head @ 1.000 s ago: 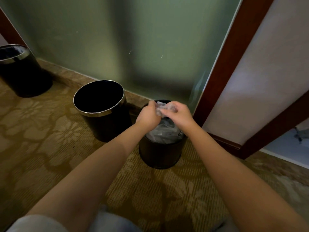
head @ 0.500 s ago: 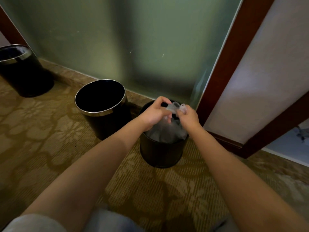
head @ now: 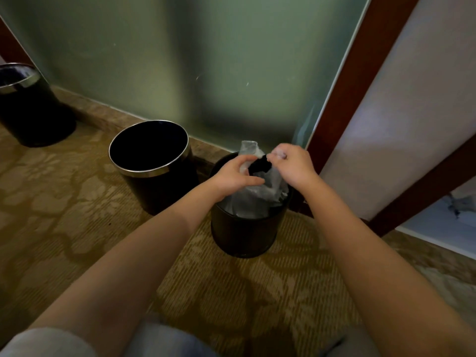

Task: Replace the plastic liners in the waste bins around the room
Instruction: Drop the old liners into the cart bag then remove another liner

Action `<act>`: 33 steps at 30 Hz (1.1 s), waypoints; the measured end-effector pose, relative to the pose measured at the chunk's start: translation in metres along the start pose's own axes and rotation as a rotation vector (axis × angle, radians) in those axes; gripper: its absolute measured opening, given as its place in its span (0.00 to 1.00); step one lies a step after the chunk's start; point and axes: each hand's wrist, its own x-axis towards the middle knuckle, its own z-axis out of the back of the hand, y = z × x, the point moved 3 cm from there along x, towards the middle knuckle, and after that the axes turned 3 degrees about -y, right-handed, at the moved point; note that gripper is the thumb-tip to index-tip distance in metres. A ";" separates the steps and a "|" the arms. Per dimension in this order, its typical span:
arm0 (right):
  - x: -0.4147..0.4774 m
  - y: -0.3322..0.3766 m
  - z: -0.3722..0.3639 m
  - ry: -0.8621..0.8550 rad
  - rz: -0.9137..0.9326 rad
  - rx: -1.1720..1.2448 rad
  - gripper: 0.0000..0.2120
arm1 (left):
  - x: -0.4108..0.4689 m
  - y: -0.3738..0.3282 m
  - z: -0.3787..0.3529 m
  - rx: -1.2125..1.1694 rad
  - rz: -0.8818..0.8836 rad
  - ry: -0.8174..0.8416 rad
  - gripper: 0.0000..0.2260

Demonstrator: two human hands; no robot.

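Note:
A small black waste bin (head: 244, 233) stands on the carpet by the glass wall. A clear plastic liner (head: 257, 197) sits bunched inside it, its top edge rising above the rim. My left hand (head: 237, 175) pinches the liner's left edge. My right hand (head: 293, 163) pinches the right edge, and the liner's mouth gapes dark between them. A larger black bin (head: 154, 166) with a chrome rim stands to the left, with no liner visible in it. Another black bin (head: 28, 106) stands at the far left.
Patterned gold carpet (head: 64, 215) covers the floor. A frosted green glass wall (head: 206, 60) rises behind the bins. A dark wood door frame (head: 355, 86) and a pale door (head: 412, 104) stand to the right. My knees show at the bottom edge.
My hands have drawn apart, pulling the liner's mouth open where it was bunched between them before. The liner's top now stands higher over the small bin.

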 end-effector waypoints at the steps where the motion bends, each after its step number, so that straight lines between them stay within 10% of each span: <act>1: 0.000 0.007 0.005 -0.001 0.018 0.046 0.06 | 0.001 -0.002 -0.002 -0.009 -0.020 0.018 0.30; 9: -0.005 0.038 0.024 0.069 0.181 0.038 0.03 | 0.000 -0.026 -0.023 -0.083 -0.094 0.110 0.05; 14: 0.003 0.017 0.029 0.080 0.065 0.401 0.14 | 0.000 -0.022 -0.017 0.016 -0.084 0.124 0.10; 18: -0.003 -0.005 0.013 0.355 0.129 0.134 0.27 | 0.003 -0.021 -0.008 0.095 -0.087 0.229 0.09; 23: -0.004 -0.010 0.000 0.414 0.228 -0.057 0.09 | 0.000 -0.022 -0.001 0.225 -0.081 0.299 0.11; 29: 0.003 -0.001 0.005 0.237 0.239 -0.357 0.11 | 0.003 -0.018 0.007 0.231 -0.181 -0.029 0.06; 33: -0.006 0.011 0.003 0.303 -0.076 0.288 0.10 | 0.006 -0.018 0.010 0.282 -0.231 -0.133 0.10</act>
